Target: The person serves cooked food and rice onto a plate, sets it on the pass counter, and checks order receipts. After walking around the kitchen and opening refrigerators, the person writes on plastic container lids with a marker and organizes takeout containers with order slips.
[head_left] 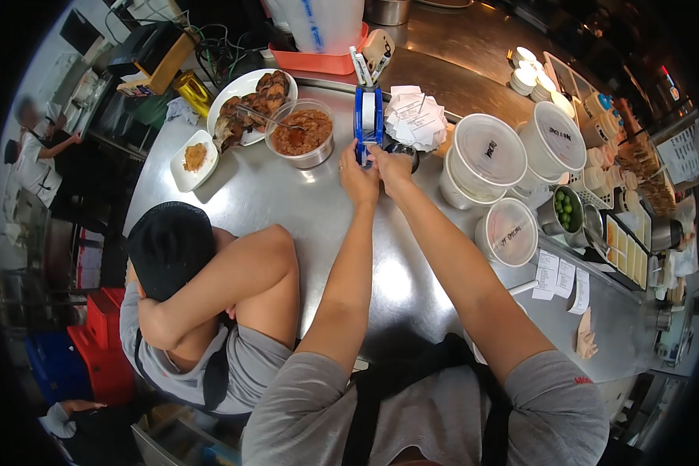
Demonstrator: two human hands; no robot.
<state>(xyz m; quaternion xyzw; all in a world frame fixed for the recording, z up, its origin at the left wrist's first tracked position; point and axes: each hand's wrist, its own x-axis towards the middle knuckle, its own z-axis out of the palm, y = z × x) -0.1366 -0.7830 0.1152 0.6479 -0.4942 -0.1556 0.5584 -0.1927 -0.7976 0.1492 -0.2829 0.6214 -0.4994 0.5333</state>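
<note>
A blue tape dispenser [358,116] with a pale roll stands ahead of me on the steel table. My left hand [358,175] is closed at its near end, with the fingers along its left side. My right hand [394,168] is pinched at the same end, close against the left one; what lies between its fingertips is too small to make out. A pile of printed paper slips [415,116] lies right of the dispenser, and a dark round object [405,152] is partly hidden behind my right hand. Marker pens [361,68] stand just behind the dispenser.
Left are a tub of reddish-brown food [303,133], a plate of browned pieces [219,107] and a small white dish [180,172]. Lidded tubs [489,149] stand right, near green limes [565,208]. A person in a black cap [171,241] leans on the table at my left.
</note>
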